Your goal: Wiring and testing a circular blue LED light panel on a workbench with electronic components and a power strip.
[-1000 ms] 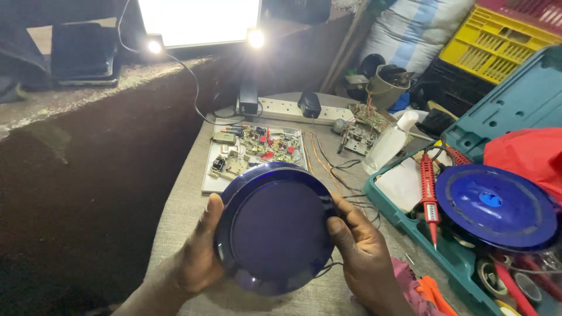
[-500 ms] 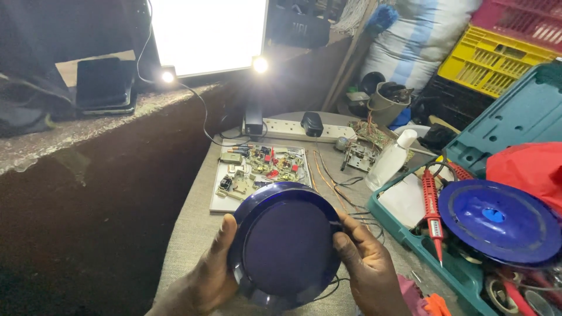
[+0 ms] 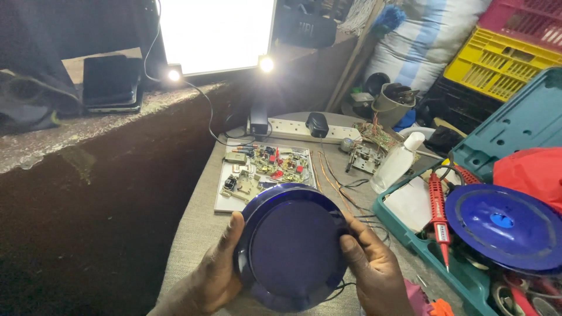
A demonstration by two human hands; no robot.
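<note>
Both hands are on the blue round cover, held up over the near end of the desk. Left hand grasps its left rim, thumb over the edge. Right hand grasps the right rim, fingers curled against the side. The flat, dark blue face is turned toward me and tilted slightly.

Landmark: the cover.
- Just beyond it, on the desk: a white circuit board crowded with components.
- Farther beyond the cover: a white power strip with a black plug in it.
- Beyond and right of the cover: a white squeeze bottle, leaning.
- Right of the cover: an open teal tool case holding a second blue disc and a red tester screwdriver.
- Thin wires run from the board past the cover's right edge; one loop shows under its lower rim.

Judgement: the step looks like inspecting or orienting the cover in a two-handed hold. The next move calls for steady rim grips and care not to snag those wires.
</note>
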